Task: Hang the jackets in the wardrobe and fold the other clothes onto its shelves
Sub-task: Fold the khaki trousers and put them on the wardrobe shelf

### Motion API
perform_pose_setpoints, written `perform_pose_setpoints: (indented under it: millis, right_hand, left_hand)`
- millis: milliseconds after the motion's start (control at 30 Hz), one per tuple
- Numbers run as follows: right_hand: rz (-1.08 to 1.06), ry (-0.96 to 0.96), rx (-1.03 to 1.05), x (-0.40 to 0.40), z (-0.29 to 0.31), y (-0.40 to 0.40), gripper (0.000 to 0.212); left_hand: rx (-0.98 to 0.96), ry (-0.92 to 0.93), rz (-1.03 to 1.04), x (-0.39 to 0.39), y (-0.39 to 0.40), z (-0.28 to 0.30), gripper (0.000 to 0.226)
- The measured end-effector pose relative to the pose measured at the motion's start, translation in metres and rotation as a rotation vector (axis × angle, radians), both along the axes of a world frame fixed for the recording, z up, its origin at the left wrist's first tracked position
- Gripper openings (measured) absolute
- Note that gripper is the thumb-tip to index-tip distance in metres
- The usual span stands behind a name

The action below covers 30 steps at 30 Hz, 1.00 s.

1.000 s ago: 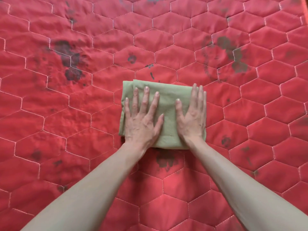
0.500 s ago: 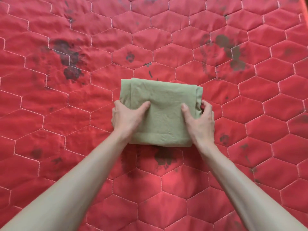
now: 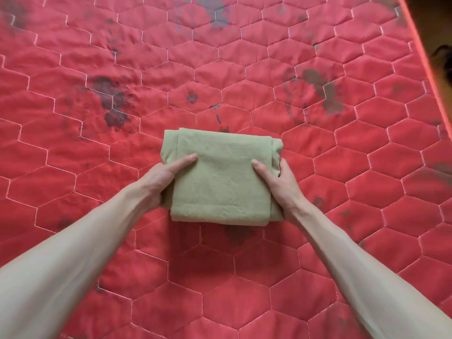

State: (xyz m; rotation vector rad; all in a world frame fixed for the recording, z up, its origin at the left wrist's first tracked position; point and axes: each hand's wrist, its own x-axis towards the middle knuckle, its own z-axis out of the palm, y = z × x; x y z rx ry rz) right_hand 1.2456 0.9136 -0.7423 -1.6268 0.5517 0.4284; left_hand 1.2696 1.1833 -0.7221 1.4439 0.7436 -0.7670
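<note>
Folded olive-green cloth garment (image 3: pixel 222 178), squarish bundle, several layers. Top layer flat with fine creases; a hemmed edge runs along the near side. Extra folded layers poke out past the top flap on the left and right sides, right side bulkier and rounded. Type of garment: cannot tell.

Garment sits mid-frame over the red quilted mattress with hexagon stitching (image 3: pixel 367 216); whether it rests on it or is lifted slightly: cannot tell, a shadow shows just under the near edge.

Left hand (image 3: pixel 161 178) grips the garment's left edge, thumb on top pointing inward, other fingers curled under and hidden. Right hand (image 3: pixel 281 182) grips the right edge the same way, thumb on top, fingers wrapped round the side of the bundle. Both bare forearms reach in from the bottom corners.

Mattress fills nearly the whole view, bare red surface on all sides of the garment, widest to the left and far side. Dark grey stains (image 3: pixel 112 104) scattered far left, far right and top centre, one small one just beyond the garment's far edge. Mattress edge (image 3: pixel 420 52) runs diagonally at upper right, with dark floor (image 3: pixel 437 25) beyond it, well apart from the garment.
</note>
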Motion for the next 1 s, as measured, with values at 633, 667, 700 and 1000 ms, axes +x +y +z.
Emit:
perform_pose_setpoints:
  millis: [633, 667, 700, 1000]
  right_hand:
    - [0.023, 0.002, 0.157, -0.102, 0.384, -0.001, 0.038]
    - [0.039, 0.003, 0.158, -0.113, 0.406, 0.006, 0.038]
    - [0.051, -0.007, 0.160, -0.122, 0.427, 0.013, 0.036]
    - [0.087, -0.095, 0.258, -0.200, 0.563, 0.065, 0.036]
  left_hand:
    - [-0.186, -0.227, 0.130, -0.127, 0.014, 0.346, 0.064]
    - [-0.188, -0.236, 0.149, -0.138, 0.017, 0.369, 0.060]
    - [-0.188, -0.255, 0.172, -0.148, 0.019, 0.391, 0.055]
    - [-0.210, -0.432, 0.391, -0.268, 0.054, 0.534, 0.060]
